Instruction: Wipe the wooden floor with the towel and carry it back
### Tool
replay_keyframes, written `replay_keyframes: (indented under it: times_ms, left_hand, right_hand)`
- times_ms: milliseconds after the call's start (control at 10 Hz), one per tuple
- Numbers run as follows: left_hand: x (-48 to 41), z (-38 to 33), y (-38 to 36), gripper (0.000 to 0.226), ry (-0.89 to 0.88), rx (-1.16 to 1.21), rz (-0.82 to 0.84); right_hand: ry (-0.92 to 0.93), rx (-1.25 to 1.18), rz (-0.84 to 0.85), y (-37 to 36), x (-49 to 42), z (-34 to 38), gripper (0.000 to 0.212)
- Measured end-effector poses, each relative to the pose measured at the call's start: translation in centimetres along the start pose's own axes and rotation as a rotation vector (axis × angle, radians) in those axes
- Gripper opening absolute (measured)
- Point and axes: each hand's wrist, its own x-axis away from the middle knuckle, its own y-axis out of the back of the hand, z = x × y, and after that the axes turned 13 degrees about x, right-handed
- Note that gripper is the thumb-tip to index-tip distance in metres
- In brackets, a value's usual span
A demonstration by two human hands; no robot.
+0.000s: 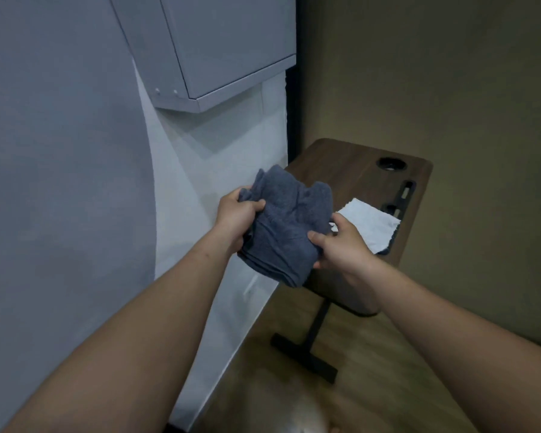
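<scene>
A white cloth [370, 226] lies on a small wooden table [350, 164] — perhaps over something dark.

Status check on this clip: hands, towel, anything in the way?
Both hands, left and right, gripping the bunched blue towel, held above the table edge. White cloth on the table. Nothing in the way.

Home room: laptop table [350, 164], wooden floor [278, 385]

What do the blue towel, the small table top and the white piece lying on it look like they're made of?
Towel: soft terry-like cloth, matte, with a fuzzy nap and limp folds where the left hand and right hand grip it. Table top: dark wood grain, smooth, probably laminate rather than solid wood. White piece: thin and crinkled, likely paper towel or light cloth.
</scene>
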Motion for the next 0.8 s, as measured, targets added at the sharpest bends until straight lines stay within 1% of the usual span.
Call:
replay_keyframes:
  times_ms: [100, 200, 300, 400, 500, 600, 700, 800]
  left_hand:
    - [-6.5, 1.1, -1.1, 0.018, -0.02, -0.096, -0.08]
    - [-11.2, 3.9, -0.7, 0.024, 0.043, -0.369, -0.093]
    - [-12.1, 7.2, 0.6, 0.028, 0.059, -0.64, -0.086]
    - [-12.4, 8.9, 1.5, 0.024, -0.035, -0.717, -0.102]
    - [-12.9, 8.9, 1.2, 0.034, -0.084, -0.75, -0.088]
    - [-13.7, 8.5, 0.9, 0.051, -0.145, -0.853, -0.026]
    - [-14.2, 7.4, 1.0, 0.065, -0.085, -0.918, 0.016]
    - [-14.3, 5.2, 0.5, 0.073, -0.084, -0.93, 0.083]
  right_hand:
    - [-0.026, -0.022, 0.029, -0.4, -6.4, -0.2, 0.028]
    - [-0.09, 0.081, 0.047, -0.8, -10.3, -1.8, 0.036]
    - [-0.119, 0.159, 0.037, -1.5, -11.2, -3.3, 0.037]
    - [-0.096, 0.223, -0.002, -2.0, -11.5, -3.5, 0.036]
    - [-0.116, 0.246, -0.038, -2.3, -11.7, -2.9, 0.038]
    - [-0.143, 0.301, -0.066, -2.3, -11.5, -2.0, 0.041]
    - [-0.172, 0.493, -0.09, -2.6, -10.3, -1.1, 0.031]
    - [-0.287, 0.714, -0.056, -2.6, -8.8, 0.9, 0.044]
